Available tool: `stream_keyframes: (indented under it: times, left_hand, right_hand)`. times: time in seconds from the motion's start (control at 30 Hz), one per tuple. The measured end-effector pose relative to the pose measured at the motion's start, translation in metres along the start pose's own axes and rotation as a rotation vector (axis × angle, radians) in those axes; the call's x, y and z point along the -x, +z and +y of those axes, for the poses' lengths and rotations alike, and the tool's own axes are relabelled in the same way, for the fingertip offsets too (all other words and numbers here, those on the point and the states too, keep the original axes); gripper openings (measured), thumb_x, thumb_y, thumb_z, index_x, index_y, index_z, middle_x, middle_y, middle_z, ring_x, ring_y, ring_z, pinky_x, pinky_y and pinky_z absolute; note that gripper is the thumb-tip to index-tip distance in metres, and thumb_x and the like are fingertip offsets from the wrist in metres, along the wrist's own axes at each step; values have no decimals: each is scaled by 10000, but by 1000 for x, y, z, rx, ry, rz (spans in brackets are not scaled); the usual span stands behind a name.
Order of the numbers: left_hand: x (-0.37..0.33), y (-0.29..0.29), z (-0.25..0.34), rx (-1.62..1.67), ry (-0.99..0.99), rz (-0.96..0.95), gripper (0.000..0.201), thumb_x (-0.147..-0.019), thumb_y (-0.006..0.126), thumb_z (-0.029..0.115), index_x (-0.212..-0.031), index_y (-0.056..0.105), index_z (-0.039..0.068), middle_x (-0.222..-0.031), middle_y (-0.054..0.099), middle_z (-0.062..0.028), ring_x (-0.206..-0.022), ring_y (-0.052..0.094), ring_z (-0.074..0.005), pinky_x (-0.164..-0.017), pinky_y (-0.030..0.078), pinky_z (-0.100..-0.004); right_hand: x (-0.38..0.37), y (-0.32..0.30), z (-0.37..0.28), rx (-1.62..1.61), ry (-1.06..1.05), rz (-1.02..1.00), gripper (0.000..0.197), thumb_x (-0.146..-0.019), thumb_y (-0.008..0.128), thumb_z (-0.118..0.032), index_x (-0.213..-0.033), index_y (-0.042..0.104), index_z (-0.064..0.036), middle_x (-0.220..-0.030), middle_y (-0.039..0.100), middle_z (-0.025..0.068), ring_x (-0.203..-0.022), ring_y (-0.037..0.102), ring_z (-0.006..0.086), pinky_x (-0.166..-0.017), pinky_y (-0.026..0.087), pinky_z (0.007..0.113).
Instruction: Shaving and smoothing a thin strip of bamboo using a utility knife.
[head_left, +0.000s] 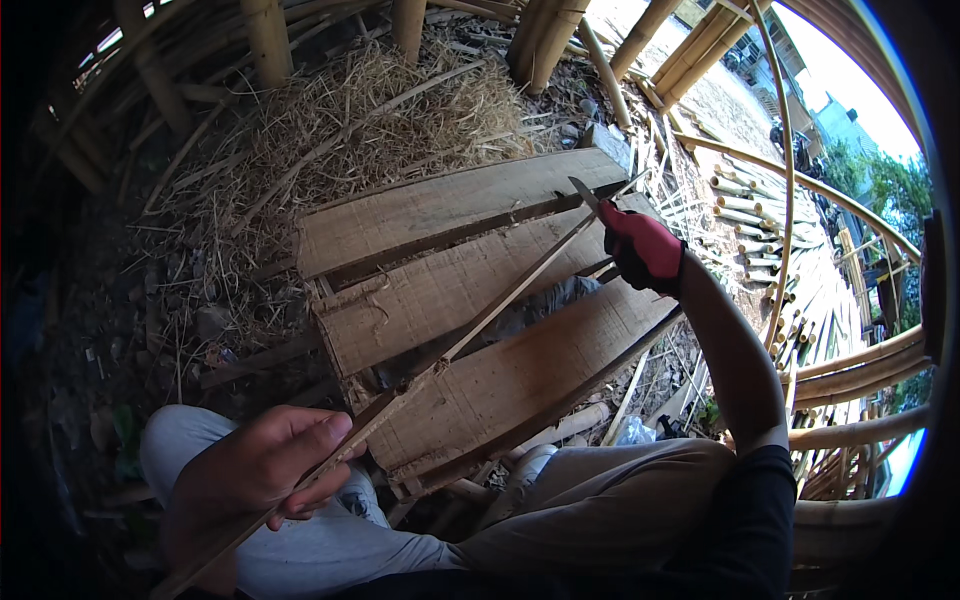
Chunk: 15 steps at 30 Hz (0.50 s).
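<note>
My bare left hand (pixel 285 460), low on the left above my knee, has its fingers closed round a long thin bamboo strip (pixel 490 310). From there the strip runs up and to the right across a slatted wooden bench. It has a pale section in its upper part, and a rough, frayed spot shows near its middle. My right hand (pixel 643 245), in a red and black glove, is closed on a knife (pixel 582 192) whose blade points up and left. The blade meets the strip's upper part, or lies very near it. The knife's handle is hidden in the glove.
The low bench's worn planks (pixel 450 205) have gaps between them. A heap of shavings (pixel 380 130) lies beyond it. Upright bamboo posts (pixel 265 45) stand at the back. Many cut bamboo poles (pixel 750 230) lie stacked at right, behind a curved bamboo rail (pixel 785 150).
</note>
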<state>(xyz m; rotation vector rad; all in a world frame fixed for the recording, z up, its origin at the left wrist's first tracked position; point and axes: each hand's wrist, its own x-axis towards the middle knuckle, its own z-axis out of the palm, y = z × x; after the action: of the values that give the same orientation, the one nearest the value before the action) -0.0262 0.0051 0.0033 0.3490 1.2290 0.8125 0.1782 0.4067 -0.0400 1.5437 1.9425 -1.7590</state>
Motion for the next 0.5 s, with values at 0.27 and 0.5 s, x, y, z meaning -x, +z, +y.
stream_keyframes:
  times: [0.27,0.5]
  left_hand:
    - [-2,4,0,14,-7,11,467,-1042,348,421,-959,498,-13,-487,381,9,-361,320,-57,-369,323,-202]
    - [-2,4,-1,43,-16,12,448,-1047,346,400,-951,495,-11,-486,386,9,-356,328,-57,-370,323,-199]
  right_hand:
    - [-15,1,-11,92,-47,64,661,-880,451,-719,-815,540,-67,-516,441,6,-358,371,114,-344,272,277]
    - [-6,6,-6,47,-45,123,599,-928,449,-662,-697,502,-111,-470,370,-37,-311,329,102,-311,245,261]
